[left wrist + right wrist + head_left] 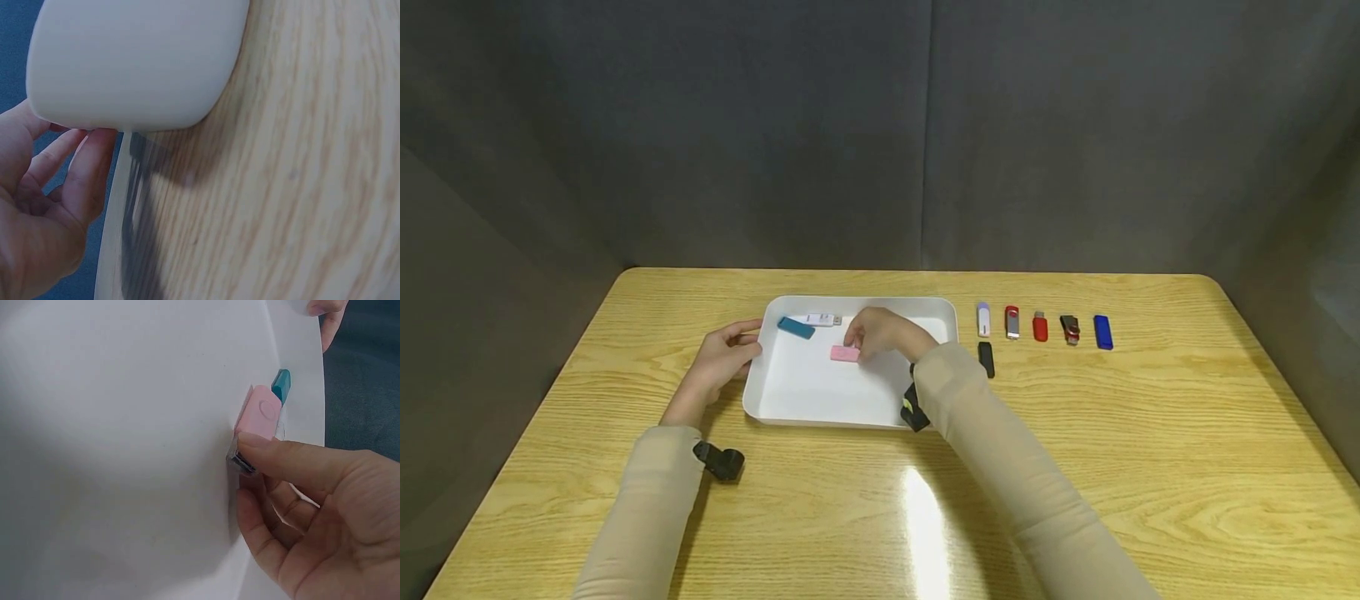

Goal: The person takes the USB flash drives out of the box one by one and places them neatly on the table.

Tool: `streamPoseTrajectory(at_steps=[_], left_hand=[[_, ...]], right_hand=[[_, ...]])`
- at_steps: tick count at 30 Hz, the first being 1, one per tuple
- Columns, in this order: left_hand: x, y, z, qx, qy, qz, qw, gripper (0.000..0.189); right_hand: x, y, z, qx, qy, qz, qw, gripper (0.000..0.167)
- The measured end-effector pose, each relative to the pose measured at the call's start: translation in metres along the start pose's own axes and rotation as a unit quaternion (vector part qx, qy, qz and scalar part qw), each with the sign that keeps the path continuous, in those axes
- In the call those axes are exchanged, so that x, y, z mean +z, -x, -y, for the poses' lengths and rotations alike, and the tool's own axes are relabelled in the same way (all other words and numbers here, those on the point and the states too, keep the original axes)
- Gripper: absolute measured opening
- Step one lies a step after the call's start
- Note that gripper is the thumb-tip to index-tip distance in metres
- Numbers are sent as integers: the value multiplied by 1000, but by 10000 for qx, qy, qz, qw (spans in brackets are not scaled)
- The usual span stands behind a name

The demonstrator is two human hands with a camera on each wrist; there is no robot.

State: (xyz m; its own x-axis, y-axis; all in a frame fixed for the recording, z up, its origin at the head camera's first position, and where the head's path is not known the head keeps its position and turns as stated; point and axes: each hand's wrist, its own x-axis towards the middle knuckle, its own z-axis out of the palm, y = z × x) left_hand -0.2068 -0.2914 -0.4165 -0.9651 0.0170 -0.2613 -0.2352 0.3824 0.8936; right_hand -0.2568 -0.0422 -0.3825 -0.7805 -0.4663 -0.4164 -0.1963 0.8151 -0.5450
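Note:
Inside a white tray (805,392), my right hand (877,332) pinches a pink USB stick (259,412) between thumb and fingers. Its clear-capped end lies at the thumb tip in the right wrist view, close over the tray floor. A teal USB stick (796,327) and a white USB stick (823,320) lie near the tray's far left corner. At the left wall, my left hand (724,360) holds the tray's edge, with the fingers against the outside of the wall in the left wrist view.
Right of the tray, a row of USB sticks lies on the wooden table (820,517): white-lilac (983,320), red-silver (1012,322), red (1040,327), black-red (1070,330) and blue (1102,332). A black stick (987,360) lies nearer me. Grey curtain (775,133) hangs behind.

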Motion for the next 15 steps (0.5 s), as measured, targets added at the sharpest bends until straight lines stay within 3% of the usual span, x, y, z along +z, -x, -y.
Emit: streamPoseTrajectory(at_steps=[7, 15], left_hand=[[1, -2, 0, -21, -6, -6, 10000, 56], [0, -1, 1, -13, -76, -28, 10000, 55]], right_hand=[[-4, 4, 1, 137, 206, -30, 9997, 30], [-7, 11, 4, 218, -849, 46, 9961, 25]])
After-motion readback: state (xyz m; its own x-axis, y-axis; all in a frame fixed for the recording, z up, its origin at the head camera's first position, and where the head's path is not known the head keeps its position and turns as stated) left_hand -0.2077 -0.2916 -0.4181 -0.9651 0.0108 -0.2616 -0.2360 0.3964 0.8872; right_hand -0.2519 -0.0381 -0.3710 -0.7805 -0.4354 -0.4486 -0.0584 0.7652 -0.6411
